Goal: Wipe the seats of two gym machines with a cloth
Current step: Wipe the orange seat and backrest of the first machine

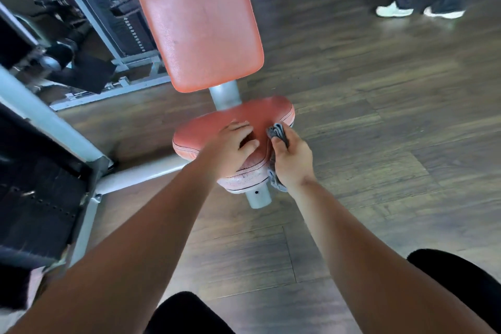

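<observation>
- Seat is red and soft. It sits low on a grey post, just under the long red back pad.
- The left hand lies flat on the middle of the seat. Its fingers are straight and it holds nothing. I think it leans there to keep the person steady.
- The right hand is curled tight round the grey cloth at the right edge of the seat.
- The cloth is bunched up and touches the seat there. A bit of it hangs down under the hand. A bunched cloth is likely good for rubbing hard.
- Counting: one seat, one back pad, one cloth, two hands.
- A weight stack stands off to the left.
- Two white shoes of another person stand far off on the wood floor.
- The second machine's seat is not in view.
</observation>
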